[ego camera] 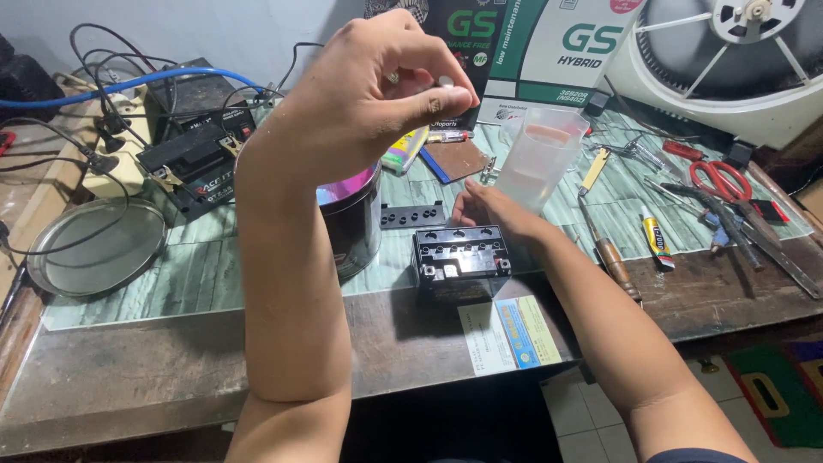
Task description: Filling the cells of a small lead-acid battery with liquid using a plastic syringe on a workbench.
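My left hand (377,81) is raised high in front of the camera, fingertips pinched on a small white cap (445,81). My right hand (490,210) rests on the bench, touching the back edge of a small black battery (460,260) with open filler holes on top. A black cap strip (412,215) lies just behind the battery. A translucent plastic measuring cup (542,156) stands right behind my right hand.
A dark round tin (353,219) with a shiny lid stands left of the battery. Farther left are a second battery with clamps (195,167), cables and a round metal tray (94,247). Screwdrivers (610,253), a glue tube (656,238), red scissors (718,178) lie right; boxes and a fan stand behind.
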